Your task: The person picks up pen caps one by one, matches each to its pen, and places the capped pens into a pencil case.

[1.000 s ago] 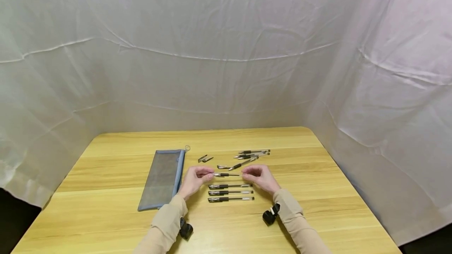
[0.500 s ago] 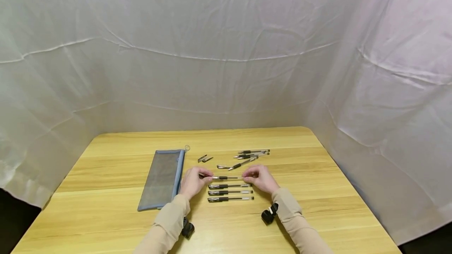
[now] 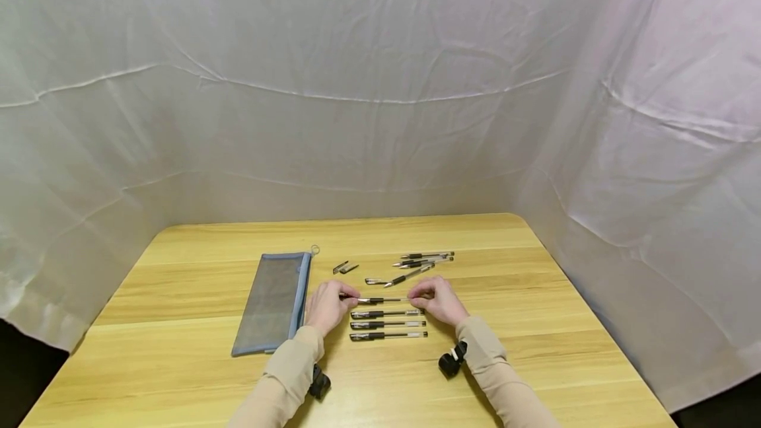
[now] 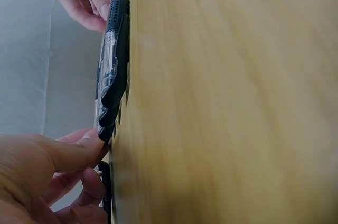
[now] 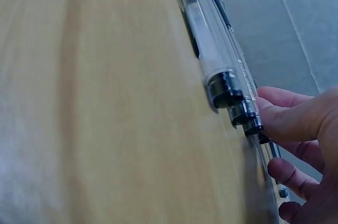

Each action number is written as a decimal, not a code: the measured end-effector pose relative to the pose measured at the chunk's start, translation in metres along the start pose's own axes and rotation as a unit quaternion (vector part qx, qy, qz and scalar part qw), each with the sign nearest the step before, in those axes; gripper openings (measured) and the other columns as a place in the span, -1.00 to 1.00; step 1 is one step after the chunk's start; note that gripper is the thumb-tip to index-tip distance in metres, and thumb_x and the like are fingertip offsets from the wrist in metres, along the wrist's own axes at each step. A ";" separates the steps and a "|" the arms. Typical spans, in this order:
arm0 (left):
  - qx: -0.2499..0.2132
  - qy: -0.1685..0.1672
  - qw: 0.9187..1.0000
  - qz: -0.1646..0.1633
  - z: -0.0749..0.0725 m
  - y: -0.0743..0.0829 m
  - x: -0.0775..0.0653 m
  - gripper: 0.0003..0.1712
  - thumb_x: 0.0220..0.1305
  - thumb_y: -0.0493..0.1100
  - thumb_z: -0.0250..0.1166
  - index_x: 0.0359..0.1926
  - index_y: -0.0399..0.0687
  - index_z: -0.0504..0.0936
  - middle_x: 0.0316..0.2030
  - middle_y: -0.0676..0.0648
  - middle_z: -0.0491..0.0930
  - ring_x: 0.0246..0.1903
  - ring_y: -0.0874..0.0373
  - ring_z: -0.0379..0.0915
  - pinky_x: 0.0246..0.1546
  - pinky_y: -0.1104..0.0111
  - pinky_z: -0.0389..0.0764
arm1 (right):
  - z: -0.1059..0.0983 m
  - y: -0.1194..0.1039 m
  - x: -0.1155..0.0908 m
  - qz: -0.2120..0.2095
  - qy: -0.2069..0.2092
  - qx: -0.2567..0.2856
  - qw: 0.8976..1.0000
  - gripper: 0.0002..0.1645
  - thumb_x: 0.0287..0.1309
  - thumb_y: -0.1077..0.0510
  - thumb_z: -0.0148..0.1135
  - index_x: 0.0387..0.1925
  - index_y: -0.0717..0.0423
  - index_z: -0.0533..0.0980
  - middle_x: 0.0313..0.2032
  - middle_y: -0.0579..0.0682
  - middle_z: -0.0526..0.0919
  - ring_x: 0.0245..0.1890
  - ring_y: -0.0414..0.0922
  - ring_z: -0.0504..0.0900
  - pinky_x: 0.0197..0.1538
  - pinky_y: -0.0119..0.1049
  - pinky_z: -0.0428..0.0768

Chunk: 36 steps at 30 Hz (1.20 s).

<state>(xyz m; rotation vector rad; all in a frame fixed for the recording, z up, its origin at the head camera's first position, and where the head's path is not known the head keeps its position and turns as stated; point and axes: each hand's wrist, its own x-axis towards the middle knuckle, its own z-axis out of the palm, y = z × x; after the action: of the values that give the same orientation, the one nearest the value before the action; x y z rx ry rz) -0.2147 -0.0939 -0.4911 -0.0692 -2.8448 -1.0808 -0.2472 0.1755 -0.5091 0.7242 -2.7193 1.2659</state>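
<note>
A capped black gel pen (image 3: 374, 300) lies crosswise between the two hands, just behind a row of three capped pens (image 3: 380, 314). My left hand (image 3: 327, 304) pinches its cap end between thumb and fingers. At the other end, my right hand (image 3: 438, 300) pinches the clear barrel's tail. In the left wrist view, the left thumb and fingers (image 4: 79, 152) meet close to the tabletop, beyond the row's cap ends. The right wrist view shows the right fingers (image 5: 288, 118) beside the row's black end plugs, which partly hide the held pen.
Several uncapped pens (image 3: 422, 263) lie loosely at the back right. Pen caps (image 3: 346, 268) lie behind the left hand, and a single cap (image 3: 376, 281) lies near the uncapped pens. A blue-edged mesh zip pouch (image 3: 270, 302) lies flat left of the left hand.
The held pen has come slightly nearer to the row of capped pens, and both hands have moved with it. The other pens, the caps and the pouch stay where they were.
</note>
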 end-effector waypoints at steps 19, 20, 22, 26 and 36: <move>-0.011 0.003 1.000 0.000 0.001 -0.001 0.000 -0.93 0.18 -0.09 0.48 -0.28 0.19 0.84 -0.15 0.06 0.80 -0.07 0.01 0.70 -0.17 0.11 0.63 | -0.002 0.001 0.000 0.021 -0.010 0.015 1.000 -0.87 0.08 0.31 0.44 -0.27 0.15 0.74 -0.22 0.06 0.78 -0.15 -0.02 0.70 0.07 -0.25 0.68; -0.014 0.002 1.000 -0.003 0.001 0.000 0.000 -0.92 0.19 -0.09 0.48 -0.27 0.19 0.83 -0.15 0.06 0.80 -0.06 0.01 0.70 -0.15 0.10 0.64 | -0.002 0.001 0.000 0.027 -0.010 0.019 0.999 -0.87 0.09 0.30 0.44 -0.26 0.15 0.74 -0.22 0.07 0.77 -0.14 -0.03 0.70 0.07 -0.23 0.68; -0.018 0.005 1.000 -0.002 0.001 0.000 0.000 -0.92 0.19 -0.09 0.48 -0.26 0.18 0.83 -0.15 0.05 0.80 -0.04 0.00 0.69 -0.15 0.10 0.63 | -0.002 0.002 0.000 0.041 -0.006 0.029 0.999 -0.85 0.10 0.29 0.43 -0.24 0.17 0.73 -0.19 0.09 0.77 -0.13 -0.03 0.70 0.08 -0.19 0.68; -0.037 0.005 0.999 0.000 0.000 0.000 -0.001 -0.90 0.20 -0.11 0.47 -0.23 0.13 0.83 -0.14 0.02 0.80 -0.03 -0.03 0.68 -0.12 0.08 0.65 | -0.003 0.003 0.001 0.083 0.021 0.053 0.995 -0.81 0.11 0.30 0.42 -0.19 0.20 0.71 -0.16 0.11 0.75 -0.14 -0.08 0.68 0.04 -0.29 0.64; -0.123 0.014 0.992 -0.028 -0.006 -0.006 -0.004 -0.83 0.24 -0.16 0.44 -0.14 -0.01 0.80 0.00 -0.11 0.74 -0.36 0.16 0.63 -0.44 0.34 0.56 | -0.008 0.013 0.011 0.125 0.089 0.076 0.985 -0.68 0.09 0.34 0.41 -0.06 0.26 0.66 -0.08 0.22 0.68 -0.17 -0.05 0.61 -0.04 -0.29 0.60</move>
<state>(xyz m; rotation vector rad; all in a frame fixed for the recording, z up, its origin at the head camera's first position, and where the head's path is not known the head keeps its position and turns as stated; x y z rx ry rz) -0.2112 -0.1026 -0.4914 0.0074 -2.6897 -1.4261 -0.2637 0.1839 -0.5107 0.2651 -2.6510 1.5205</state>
